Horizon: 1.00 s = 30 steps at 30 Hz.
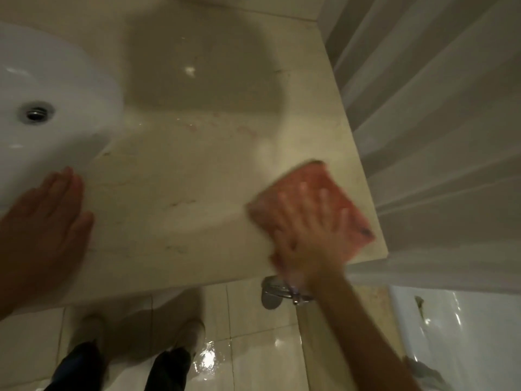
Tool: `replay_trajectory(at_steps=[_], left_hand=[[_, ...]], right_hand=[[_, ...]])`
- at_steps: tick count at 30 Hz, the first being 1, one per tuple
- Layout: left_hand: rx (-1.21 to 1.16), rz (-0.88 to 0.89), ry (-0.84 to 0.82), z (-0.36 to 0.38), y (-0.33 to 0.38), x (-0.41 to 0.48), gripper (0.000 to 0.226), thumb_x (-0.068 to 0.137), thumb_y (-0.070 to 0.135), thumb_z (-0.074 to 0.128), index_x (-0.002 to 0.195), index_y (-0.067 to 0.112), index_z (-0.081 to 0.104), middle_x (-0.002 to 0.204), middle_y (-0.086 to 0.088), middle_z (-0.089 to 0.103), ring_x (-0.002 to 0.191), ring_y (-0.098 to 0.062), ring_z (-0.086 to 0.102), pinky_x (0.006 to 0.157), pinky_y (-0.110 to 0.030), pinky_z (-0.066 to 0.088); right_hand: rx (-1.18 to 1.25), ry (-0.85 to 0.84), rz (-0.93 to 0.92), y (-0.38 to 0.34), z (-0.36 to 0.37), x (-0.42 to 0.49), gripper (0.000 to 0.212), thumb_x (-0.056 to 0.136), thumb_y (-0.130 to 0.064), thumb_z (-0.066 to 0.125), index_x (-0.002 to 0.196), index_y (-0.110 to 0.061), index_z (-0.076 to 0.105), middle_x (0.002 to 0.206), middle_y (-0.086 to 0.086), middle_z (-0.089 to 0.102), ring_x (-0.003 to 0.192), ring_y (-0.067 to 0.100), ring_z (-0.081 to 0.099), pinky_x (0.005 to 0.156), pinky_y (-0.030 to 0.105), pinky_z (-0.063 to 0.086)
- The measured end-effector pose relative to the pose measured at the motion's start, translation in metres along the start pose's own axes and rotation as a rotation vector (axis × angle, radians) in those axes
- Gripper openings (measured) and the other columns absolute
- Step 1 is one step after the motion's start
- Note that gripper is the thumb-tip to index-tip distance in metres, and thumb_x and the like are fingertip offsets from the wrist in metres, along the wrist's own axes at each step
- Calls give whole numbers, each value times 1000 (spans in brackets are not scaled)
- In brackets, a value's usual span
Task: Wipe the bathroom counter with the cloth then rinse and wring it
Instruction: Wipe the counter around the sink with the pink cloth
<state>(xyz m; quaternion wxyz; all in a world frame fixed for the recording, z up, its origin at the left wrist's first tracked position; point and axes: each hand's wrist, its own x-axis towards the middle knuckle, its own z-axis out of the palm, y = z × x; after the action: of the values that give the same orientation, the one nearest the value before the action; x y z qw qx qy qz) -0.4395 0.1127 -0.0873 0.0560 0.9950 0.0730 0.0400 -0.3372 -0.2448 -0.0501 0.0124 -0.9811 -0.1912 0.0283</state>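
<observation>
A folded pink cloth (332, 187) lies flat near the right front corner of the beige marble counter (183, 176). My right hand (307, 235) presses on the cloth with its fingers spread and straight; both are blurred by motion. My left hand (42, 224) rests flat on the counter's front left, its fingers straight and touching the rim of the white basin (50, 88). The basin's metal drain (36, 112) shows at the left. The counter surface looks wet and shiny in the middle.
A white pleated shower curtain (439, 122) hangs along the counter's right edge. Below it is a white tub rim (451, 334). A chrome fitting (275, 292) sits under the counter's front edge. My feet stand on wet glossy floor tiles (253, 348).
</observation>
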Motion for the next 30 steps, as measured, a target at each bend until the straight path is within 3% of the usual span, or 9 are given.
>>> replay_trajectory(at_steps=[4, 8, 10, 14, 16, 19, 23, 27, 30], left_hand=[[26, 20, 10, -13, 13, -3, 60, 96, 31, 18, 134, -13, 32, 140, -34, 35, 130, -46, 35, 103, -53, 28], [-7, -77, -11, -17, 20, -6, 62, 94, 35, 19, 136, -8, 33, 143, -28, 35, 133, -40, 35, 108, -45, 21], [-6, -79, -7, -18, 20, -6, 62, 92, 35, 19, 137, -6, 33, 144, -26, 34, 134, -38, 33, 109, -39, 15], [-34, -106, -40, -22, 23, -7, 64, 92, 37, 17, 140, -3, 28, 148, -20, 29, 137, -30, 27, 113, -28, 3], [-38, -110, -51, -23, 22, -8, 65, 92, 39, 14, 142, -1, 24, 150, -16, 25, 139, -24, 22, 111, -18, -8], [-53, -87, -64, -23, 21, -8, 64, 93, 39, 14, 141, -3, 24, 150, -19, 26, 139, -25, 23, 111, -17, -11], [-56, -30, -45, -28, 18, -6, 64, 96, 39, 12, 139, -5, 26, 147, -23, 29, 138, -26, 21, 113, -21, -10], [-67, 203, -52, -33, 45, 13, 56, 98, 33, 10, 132, -3, 36, 135, -26, 47, 129, -34, 38, 113, -29, 6], [-106, 439, -100, -20, 84, 22, 52, 98, 36, 8, 132, 10, 37, 135, -14, 51, 131, -27, 40, 108, -32, 19]], right_hand=[[-41, -146, 267, 47, -11, 16, 79, 72, -61, 1, 147, -37, 4, 157, -2, -6, 144, 32, -1, 113, 59, 2], [75, -152, 345, 16, -9, 24, 84, 68, -64, -3, 147, -34, 0, 159, 0, -8, 143, 34, -11, 112, 60, -6], [34, -108, 300, -15, -6, 27, 82, 73, -64, 0, 148, -31, 5, 159, 5, -1, 143, 40, -4, 110, 65, -2], [10, 23, 23, -101, 4, 22, 60, 88, -54, 27, 140, -25, 35, 146, 15, 39, 130, 54, 31, 96, 74, 11], [16, -24, -107, -118, 3, 18, 59, 89, -55, 24, 139, -27, 37, 148, 11, 37, 133, 51, 29, 99, 71, 9], [-20, -71, -198, -86, -2, 17, 64, 87, -64, -2, 143, -36, 10, 155, 4, 12, 141, 36, 7, 106, 61, 2], [-60, -128, 68, -15, -4, 18, 60, 77, -64, -15, 132, -42, -28, 152, 2, -23, 141, 28, -19, 113, 58, -8], [-14, -135, 266, 4, -10, 26, 70, 74, -60, 7, 135, -40, -22, 158, 4, -10, 144, 30, -9, 114, 55, -5], [31, -107, 323, -1, -16, 36, 82, 70, -65, 9, 146, -37, 0, 159, 2, -1, 144, 30, -3, 114, 53, -3]])
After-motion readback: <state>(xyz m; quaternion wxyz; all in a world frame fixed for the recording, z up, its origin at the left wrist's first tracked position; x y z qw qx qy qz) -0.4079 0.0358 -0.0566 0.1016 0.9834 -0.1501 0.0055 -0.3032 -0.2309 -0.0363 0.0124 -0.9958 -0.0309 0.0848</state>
